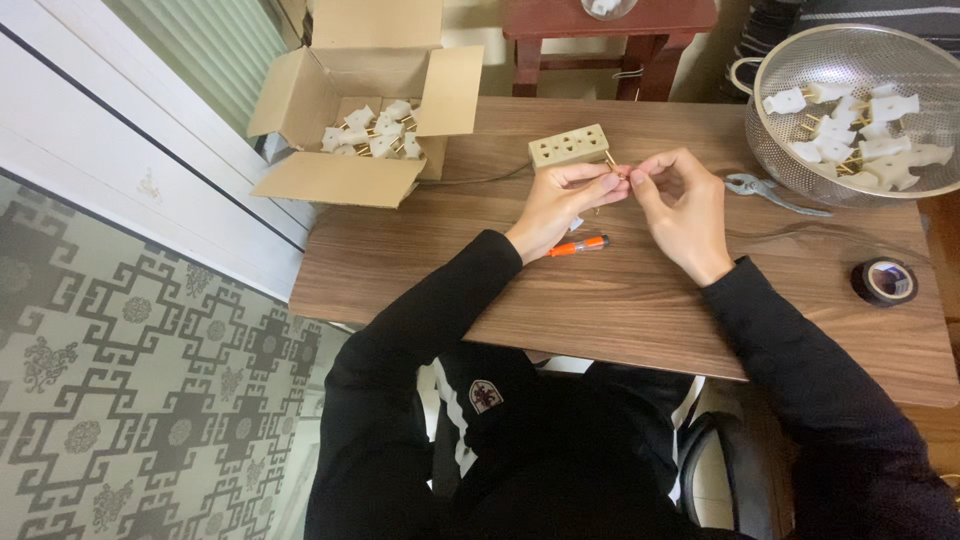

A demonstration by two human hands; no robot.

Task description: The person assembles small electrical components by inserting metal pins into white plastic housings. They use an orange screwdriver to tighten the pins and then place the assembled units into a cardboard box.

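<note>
both hands meet over the table (620, 300): left hand (560, 205) and right hand (685, 205) pinch a small brass pin (612, 160) beside the socket block (569, 146); seating it there likely needs careful alignment.

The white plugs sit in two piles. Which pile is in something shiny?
The plugs in the metal colander at the table's right; the others lie in the cardboard box.

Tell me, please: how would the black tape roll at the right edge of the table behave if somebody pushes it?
The black tape roll lies flat on its side on the wooden table, so it would probably slide, not roll. It looks small and hollow, so likely light. Stood on edge, it could roll off, since it sits near the table's right end.
</note>
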